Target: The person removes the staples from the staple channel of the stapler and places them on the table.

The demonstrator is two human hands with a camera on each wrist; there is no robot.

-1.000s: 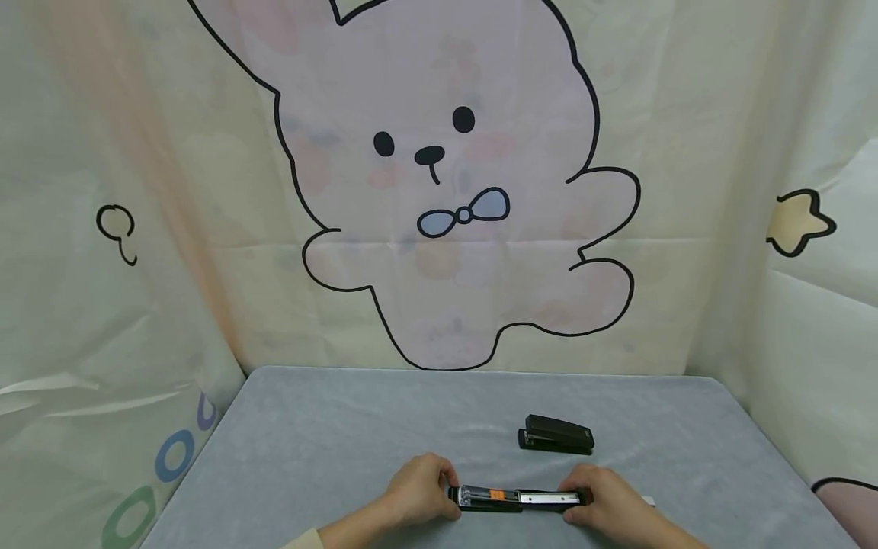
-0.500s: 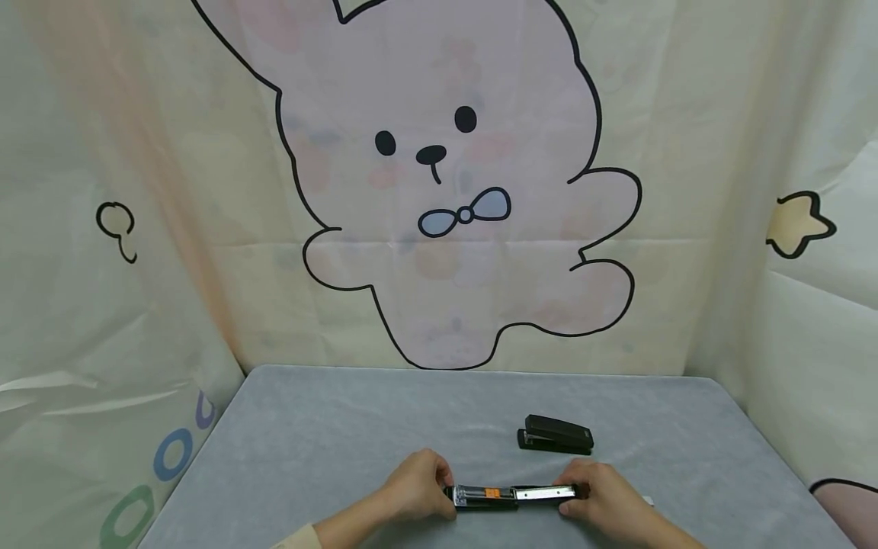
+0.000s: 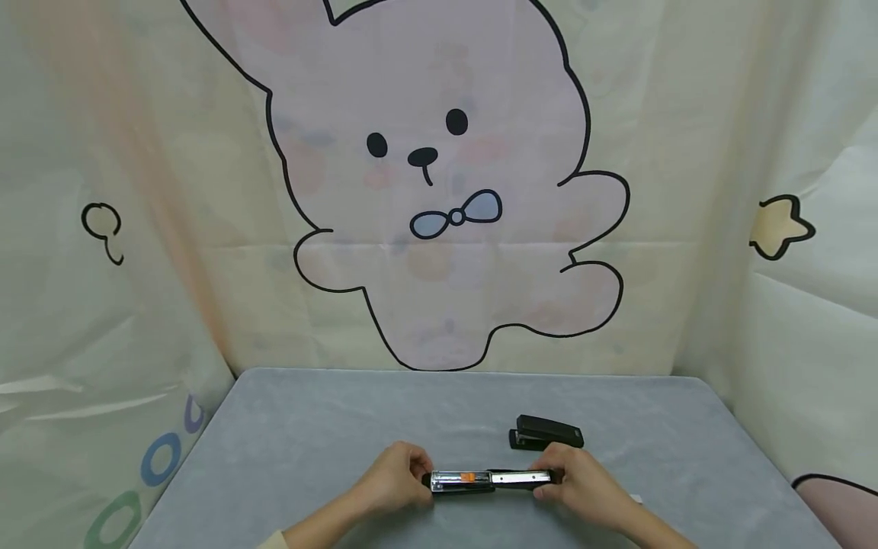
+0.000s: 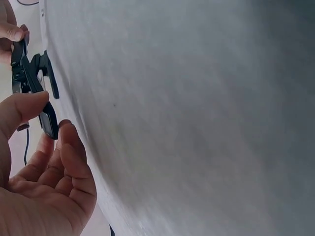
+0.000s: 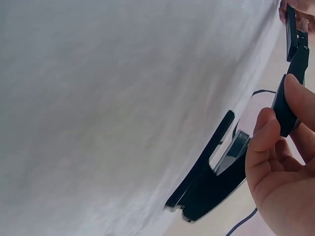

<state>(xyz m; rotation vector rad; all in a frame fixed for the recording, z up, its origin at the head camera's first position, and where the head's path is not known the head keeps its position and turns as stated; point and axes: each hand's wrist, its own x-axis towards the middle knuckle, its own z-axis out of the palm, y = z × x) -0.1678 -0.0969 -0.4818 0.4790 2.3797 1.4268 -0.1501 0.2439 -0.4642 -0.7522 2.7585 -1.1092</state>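
Note:
A black stapler (image 3: pixel 463 482), folded out almost flat, spans the gap between the two hands in the head view. Its left part shows an orange piece, and a bare metal strip (image 3: pixel 521 478) runs along the right part. The left hand (image 3: pixel 394 479) pinches the left end between thumb and fingers, also seen in the left wrist view, where the thumb (image 4: pixel 34 105) lies over the black end. At the other end, the right hand (image 3: pixel 583 486) grips with thumb and fingertips. A second black stapler (image 3: pixel 545 432) lies just behind the right hand, which slightly overlaps it.
A grey cloth-covered table (image 3: pixel 329 412) lies beneath the hands. Behind it hangs a pale curtain (image 3: pixel 658 290) with a cartoon animal printed on it. Beside the right wrist is a small white scrap (image 3: pixel 636 499).
Both hands have carried the unfolded stapler a little left and farther from the person. The head view has shifted slightly. The second stapler stays in place.

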